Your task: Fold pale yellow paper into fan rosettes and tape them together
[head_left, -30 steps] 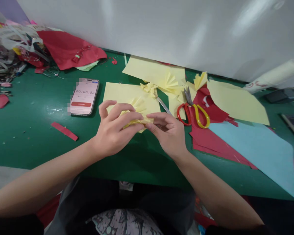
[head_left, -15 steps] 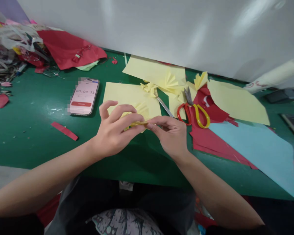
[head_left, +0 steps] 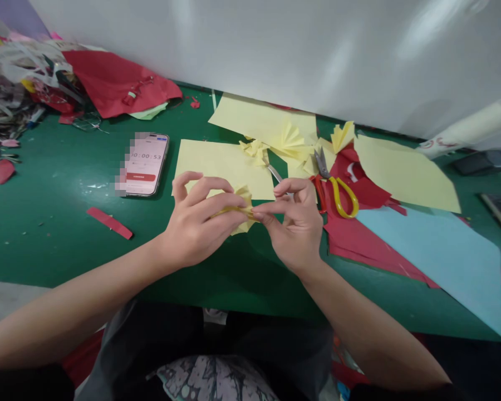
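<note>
A small folded piece of yellow paper [head_left: 244, 226] is pinched between my two hands above the front of the green table. My left hand [head_left: 202, 220] grips it from the left with thumb and index finger, the other fingers curled above. From the right, my right hand [head_left: 294, 225] pinches its edge with thumb and forefinger. Pleats fan out above and below the fingertips; part of the paper is hidden by my left fingers. Behind the hands lies a yellow sheet [head_left: 217, 161]. Scissors [head_left: 342, 197] with one red and one yellow handle rest just beyond my right hand.
A phone [head_left: 144, 167] showing a timer lies left of my hands, near a red paper strip [head_left: 109, 223]. Pleated yellow pieces [head_left: 292, 139] sit farther back. Red paper [head_left: 363, 239] and a blue sheet [head_left: 446, 250] cover the right side. Scraps and wire [head_left: 8, 89] pile up at far left.
The yellow paper has turned in my fingers, with more of it showing above and below them. My right hand's other fingers have lifted, covering part of the red scissor handle.
</note>
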`<action>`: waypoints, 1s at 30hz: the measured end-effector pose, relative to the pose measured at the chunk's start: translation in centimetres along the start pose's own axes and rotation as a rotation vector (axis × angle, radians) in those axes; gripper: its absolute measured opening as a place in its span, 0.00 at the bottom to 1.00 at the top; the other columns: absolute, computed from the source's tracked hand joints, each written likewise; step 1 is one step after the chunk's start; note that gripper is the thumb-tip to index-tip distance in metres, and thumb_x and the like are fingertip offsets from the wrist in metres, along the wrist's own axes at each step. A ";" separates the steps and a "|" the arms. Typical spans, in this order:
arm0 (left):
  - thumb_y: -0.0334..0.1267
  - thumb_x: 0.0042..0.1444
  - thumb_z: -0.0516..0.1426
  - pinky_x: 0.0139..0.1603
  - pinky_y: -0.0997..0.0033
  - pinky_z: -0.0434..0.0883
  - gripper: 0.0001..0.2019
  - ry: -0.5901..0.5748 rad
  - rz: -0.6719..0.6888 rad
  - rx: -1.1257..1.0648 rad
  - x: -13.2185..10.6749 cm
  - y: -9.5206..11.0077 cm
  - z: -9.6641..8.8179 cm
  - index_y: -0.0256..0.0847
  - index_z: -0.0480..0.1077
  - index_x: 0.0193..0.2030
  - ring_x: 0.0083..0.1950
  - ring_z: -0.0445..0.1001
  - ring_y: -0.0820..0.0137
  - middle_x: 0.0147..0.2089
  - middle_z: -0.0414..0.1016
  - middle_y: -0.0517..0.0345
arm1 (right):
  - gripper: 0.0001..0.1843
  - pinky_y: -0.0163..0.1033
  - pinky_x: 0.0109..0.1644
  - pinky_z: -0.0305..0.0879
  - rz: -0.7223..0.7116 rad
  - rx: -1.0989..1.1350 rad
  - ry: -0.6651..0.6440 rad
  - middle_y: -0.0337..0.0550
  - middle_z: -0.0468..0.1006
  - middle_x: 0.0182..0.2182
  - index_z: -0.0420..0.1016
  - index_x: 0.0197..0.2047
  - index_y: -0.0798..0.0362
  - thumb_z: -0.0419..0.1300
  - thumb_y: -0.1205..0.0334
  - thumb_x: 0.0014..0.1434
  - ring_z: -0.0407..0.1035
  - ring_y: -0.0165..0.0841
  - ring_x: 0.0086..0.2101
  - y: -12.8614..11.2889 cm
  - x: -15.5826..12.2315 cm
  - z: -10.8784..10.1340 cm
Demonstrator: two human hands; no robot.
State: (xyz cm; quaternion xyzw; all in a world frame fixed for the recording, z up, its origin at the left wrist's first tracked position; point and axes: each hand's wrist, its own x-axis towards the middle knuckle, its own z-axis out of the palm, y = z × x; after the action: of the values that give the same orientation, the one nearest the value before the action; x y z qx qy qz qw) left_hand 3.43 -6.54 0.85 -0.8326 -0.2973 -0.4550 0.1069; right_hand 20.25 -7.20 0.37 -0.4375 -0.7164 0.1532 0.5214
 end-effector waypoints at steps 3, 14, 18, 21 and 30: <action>0.30 0.49 0.59 0.42 0.60 0.60 0.04 -0.011 -0.023 -0.019 0.0 0.0 -0.1 0.44 0.69 0.29 0.39 0.71 0.69 0.34 0.77 0.66 | 0.08 0.39 0.35 0.65 -0.029 0.016 -0.048 0.39 0.66 0.32 0.77 0.30 0.43 0.61 0.67 0.50 0.64 0.29 0.35 0.0 0.0 0.0; 0.31 0.51 0.57 0.42 0.60 0.62 0.05 -0.045 -0.100 -0.065 0.4 0.1 -0.3 0.44 0.69 0.27 0.38 0.72 0.69 0.31 0.77 0.65 | 0.08 0.39 0.35 0.65 -0.227 -0.036 -0.172 0.38 0.74 0.27 0.76 0.30 0.45 0.60 0.69 0.50 0.66 0.30 0.32 0.2 0.9 -0.5; 0.30 0.51 0.57 0.40 0.60 0.63 0.05 -0.040 -0.140 -0.090 0.5 0.0 -0.4 0.44 0.68 0.27 0.37 0.71 0.69 0.29 0.77 0.66 | 0.09 0.41 0.36 0.65 -0.248 0.037 -0.194 0.39 0.74 0.28 0.76 0.34 0.45 0.59 0.69 0.52 0.67 0.30 0.32 0.3 1.0 -0.5; 0.30 0.51 0.57 0.40 0.61 0.63 0.06 -0.035 -0.152 -0.098 0.5 0.0 -0.4 0.45 0.69 0.27 0.37 0.71 0.69 0.29 0.77 0.66 | 0.07 0.42 0.37 0.65 -0.254 0.040 -0.197 0.39 0.74 0.28 0.75 0.34 0.46 0.61 0.65 0.50 0.67 0.31 0.32 0.2 0.9 -0.6; 0.30 0.51 0.57 0.40 0.61 0.62 0.05 -0.023 -0.100 -0.068 0.4 0.1 -0.3 0.44 0.68 0.28 0.36 0.71 0.70 0.28 0.76 0.67 | 0.08 0.40 0.32 0.64 -0.342 -0.062 -0.068 0.37 0.75 0.25 0.75 0.29 0.45 0.62 0.70 0.48 0.65 0.30 0.30 0.2 0.4 -0.1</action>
State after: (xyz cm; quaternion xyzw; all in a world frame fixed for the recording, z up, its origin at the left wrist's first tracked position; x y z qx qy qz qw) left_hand 3.45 -6.59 1.30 -0.8248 -0.3243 -0.4602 0.0521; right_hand 20.42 -6.80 0.53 -0.3198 -0.8019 0.0550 0.5017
